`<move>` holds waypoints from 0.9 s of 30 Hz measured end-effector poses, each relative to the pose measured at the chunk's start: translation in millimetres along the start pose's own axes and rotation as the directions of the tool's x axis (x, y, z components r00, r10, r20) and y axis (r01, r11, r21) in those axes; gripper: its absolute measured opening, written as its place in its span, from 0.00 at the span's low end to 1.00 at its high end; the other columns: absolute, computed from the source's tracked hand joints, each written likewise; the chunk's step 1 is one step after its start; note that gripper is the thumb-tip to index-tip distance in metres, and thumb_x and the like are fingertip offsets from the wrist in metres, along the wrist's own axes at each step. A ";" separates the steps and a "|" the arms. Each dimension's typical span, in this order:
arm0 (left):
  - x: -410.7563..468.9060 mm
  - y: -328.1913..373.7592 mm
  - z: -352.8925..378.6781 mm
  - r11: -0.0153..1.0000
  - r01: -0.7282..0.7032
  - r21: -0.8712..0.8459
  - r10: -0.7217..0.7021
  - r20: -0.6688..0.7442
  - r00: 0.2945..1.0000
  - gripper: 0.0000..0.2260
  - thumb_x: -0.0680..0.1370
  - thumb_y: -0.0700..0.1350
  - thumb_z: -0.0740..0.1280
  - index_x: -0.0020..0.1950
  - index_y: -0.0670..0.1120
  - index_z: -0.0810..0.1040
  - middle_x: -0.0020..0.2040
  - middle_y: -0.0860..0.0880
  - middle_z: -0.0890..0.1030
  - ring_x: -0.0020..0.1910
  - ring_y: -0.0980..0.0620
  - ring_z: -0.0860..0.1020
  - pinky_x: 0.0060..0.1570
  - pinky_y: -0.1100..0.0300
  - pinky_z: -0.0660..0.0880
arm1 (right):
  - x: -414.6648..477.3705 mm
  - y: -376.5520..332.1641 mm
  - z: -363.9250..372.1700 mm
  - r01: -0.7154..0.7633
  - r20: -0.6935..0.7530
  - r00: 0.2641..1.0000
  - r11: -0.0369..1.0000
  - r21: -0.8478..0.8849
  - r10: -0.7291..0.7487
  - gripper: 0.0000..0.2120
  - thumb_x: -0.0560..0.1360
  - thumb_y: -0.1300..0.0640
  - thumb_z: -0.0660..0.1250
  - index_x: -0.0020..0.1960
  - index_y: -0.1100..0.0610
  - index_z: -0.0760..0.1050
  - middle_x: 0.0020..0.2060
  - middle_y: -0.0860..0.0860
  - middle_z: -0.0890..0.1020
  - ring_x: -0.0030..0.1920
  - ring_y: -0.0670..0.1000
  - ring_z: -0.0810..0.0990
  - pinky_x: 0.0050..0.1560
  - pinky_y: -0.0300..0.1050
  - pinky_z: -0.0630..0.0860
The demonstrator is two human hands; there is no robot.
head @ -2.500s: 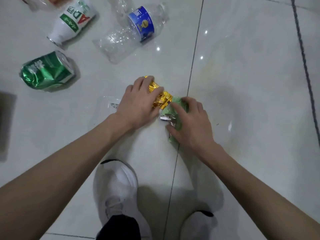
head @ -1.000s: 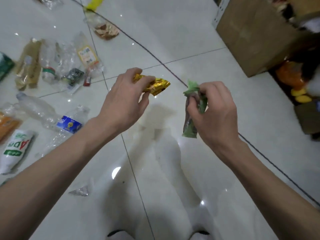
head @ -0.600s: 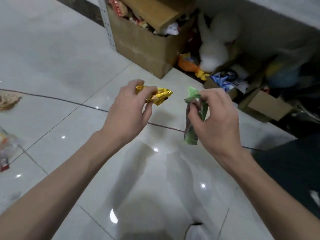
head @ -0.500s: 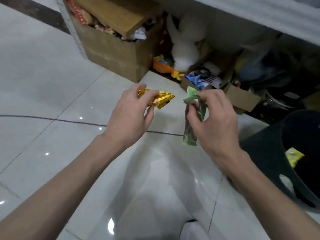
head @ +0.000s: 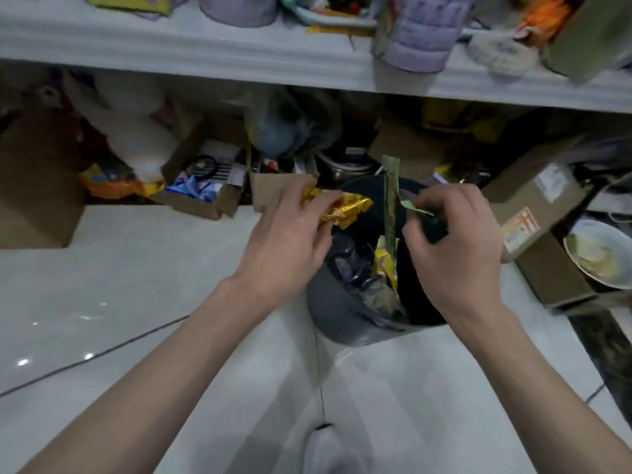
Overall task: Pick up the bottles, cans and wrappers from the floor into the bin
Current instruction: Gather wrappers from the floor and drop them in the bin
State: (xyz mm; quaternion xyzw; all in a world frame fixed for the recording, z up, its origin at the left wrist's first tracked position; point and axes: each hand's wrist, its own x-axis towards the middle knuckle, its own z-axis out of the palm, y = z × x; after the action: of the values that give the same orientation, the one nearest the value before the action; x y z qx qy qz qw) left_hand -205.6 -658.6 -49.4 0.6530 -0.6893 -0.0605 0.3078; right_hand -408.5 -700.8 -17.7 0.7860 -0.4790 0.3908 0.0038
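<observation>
Both my hands hover over a dark grey bin (head: 337,319) that stands on the white floor in front of a shelf. My left hand (head: 290,241) pinches a crumpled gold wrapper (head: 343,208) above the bin's left rim. My right hand (head: 451,241) grips a long green wrapper (head: 390,196), which hangs upright over the bin's opening. Inside the bin lie a yellow wrapper (head: 384,261) and other crushed litter. No bottles or cans are in view.
Behind the bin, under a white shelf (head: 239,56), stand cardboard boxes (head: 205,196), a white soft toy (head: 136,131) and clutter. More boxes (head: 543,234) and a bowl (head: 598,254) sit to the right. My white shoe (head: 328,449) is at the bottom.
I lifted both wrappers off the floor and turned from the littered area to the bin. The bin has come from the right edge to directly beneath my hands.
</observation>
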 end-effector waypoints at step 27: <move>-43.5 -48.0 -37.7 0.949 0.148 0.279 -0.175 0.075 0.982 0.30 0.73 0.60 0.66 0.73 0.52 0.67 0.71 0.47 0.68 0.67 0.43 0.69 0.59 0.46 0.71 | -16.9 -42.1 49.0 0.024 0.288 0.956 0.990 0.136 -0.063 0.19 0.71 0.59 0.73 0.61 0.58 0.77 0.56 0.53 0.77 0.57 0.53 0.76 0.57 0.50 0.76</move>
State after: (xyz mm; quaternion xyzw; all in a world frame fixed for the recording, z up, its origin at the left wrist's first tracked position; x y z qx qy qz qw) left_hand -147.1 -612.5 -57.5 0.7394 -0.6498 -0.0224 0.1750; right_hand -350.7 -684.0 -46.7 0.8439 -0.4303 0.3010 -0.1100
